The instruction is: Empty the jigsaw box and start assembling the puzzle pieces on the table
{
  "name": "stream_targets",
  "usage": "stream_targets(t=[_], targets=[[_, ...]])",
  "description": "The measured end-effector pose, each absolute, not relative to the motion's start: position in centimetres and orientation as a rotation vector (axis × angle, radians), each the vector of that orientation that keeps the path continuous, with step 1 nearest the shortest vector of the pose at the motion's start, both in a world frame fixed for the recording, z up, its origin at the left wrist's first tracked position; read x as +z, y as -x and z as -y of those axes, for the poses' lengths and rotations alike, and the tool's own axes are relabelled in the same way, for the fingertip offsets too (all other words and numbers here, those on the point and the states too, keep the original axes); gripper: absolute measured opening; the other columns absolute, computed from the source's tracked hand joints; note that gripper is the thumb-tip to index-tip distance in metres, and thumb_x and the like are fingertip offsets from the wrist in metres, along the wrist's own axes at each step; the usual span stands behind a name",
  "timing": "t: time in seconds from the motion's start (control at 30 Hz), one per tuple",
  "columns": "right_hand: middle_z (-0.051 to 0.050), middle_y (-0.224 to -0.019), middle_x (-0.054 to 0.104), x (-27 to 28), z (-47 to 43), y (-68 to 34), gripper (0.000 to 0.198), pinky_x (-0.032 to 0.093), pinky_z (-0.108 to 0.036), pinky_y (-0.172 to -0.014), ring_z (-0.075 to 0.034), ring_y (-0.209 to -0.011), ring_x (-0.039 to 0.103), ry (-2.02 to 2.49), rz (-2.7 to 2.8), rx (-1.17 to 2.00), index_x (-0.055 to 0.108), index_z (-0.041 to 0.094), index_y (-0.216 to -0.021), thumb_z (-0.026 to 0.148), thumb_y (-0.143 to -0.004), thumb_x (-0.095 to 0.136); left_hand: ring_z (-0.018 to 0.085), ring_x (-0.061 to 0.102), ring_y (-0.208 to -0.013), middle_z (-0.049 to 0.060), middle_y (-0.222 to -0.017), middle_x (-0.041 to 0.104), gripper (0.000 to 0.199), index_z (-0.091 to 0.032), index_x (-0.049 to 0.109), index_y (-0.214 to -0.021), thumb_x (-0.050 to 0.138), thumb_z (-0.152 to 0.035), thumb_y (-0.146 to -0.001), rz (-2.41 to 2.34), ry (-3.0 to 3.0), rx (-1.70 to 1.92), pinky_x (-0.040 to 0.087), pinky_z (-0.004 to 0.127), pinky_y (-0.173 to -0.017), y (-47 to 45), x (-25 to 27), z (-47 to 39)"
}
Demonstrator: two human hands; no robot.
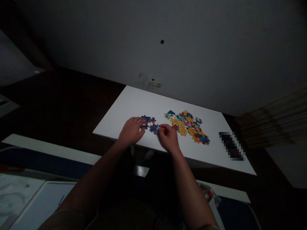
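Observation:
On the white table, a small joined section of dark blue puzzle pieces (pixel 145 125) lies flat. My left hand (pixel 130 130) rests at its left side, thumb and fingers apart, with fingertips touching the section. Just right of it is a blue puzzle piece (pixel 153 128), very close to the joined section; whether they touch is hard to tell. My right hand (pixel 169 136) pinches the right end of this piece between thumb and fingertips, its other fingers curled. A heap of loose puzzle pieces (pixel 183 123), mostly yellow, blue and pink, spreads to the right of my right hand.
The white table (pixel 144 99) stands against a grey wall with a socket plate (pixel 154 84). A dark pixelated object (pixel 231 146) lies near the table's right end. Below are a bench with dark blue padding (pixel 48 163) and a plastic bag (pixel 209 194).

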State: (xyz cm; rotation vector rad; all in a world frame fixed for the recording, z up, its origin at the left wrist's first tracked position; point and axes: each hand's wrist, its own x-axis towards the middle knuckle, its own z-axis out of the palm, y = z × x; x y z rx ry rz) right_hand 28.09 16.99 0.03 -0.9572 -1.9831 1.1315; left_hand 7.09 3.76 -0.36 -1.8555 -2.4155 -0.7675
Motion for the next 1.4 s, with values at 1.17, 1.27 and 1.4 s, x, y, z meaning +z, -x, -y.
stream_targets(t=[1.17,1.27,1.4], targets=[[-0.029,-0.135,0.080,-0.8,-24.5,-44.0,0.046,0.046,-0.055,-0.124,-0.043,-0.134,0.068,1.615,1.993,0.042,0.083,0.012,-0.136,0.024,-0.107,0.049,0.042,0.067,-0.149,0.020,-0.161,0.075,0.049,-0.018,0.079,-0.154,0.065,-0.031,-0.109,2.376,1.889,-0.819,0.055,0.066,-0.130,-5.4,-1.9,-4.1],[-0.033,-0.139,0.077,-1.2,-25.0,-44.4,0.048,0.043,-0.058,-0.125,-0.047,-0.139,0.063,1.696,1.969,0.020,0.084,0.010,-0.139,0.040,-0.109,0.060,0.041,0.068,-0.149,0.019,-0.160,0.075,0.049,-0.019,0.079,-0.154,0.065,-0.032,-0.109,2.374,1.885,-0.809,0.055,0.064,-0.131,-5.2,-2.1,-4.2],[-0.032,-0.149,0.073,-1.8,-25.1,-43.9,0.053,0.043,-0.057,-0.124,-0.049,-0.145,0.058,1.729,1.991,0.024,0.085,0.013,-0.140,0.051,-0.105,0.073,0.042,0.067,-0.149,0.019,-0.160,0.075,0.049,-0.019,0.079,-0.154,0.062,-0.035,-0.111,2.361,1.872,-0.779,0.056,0.065,-0.129,-5.2,-2.2,-4.1]])
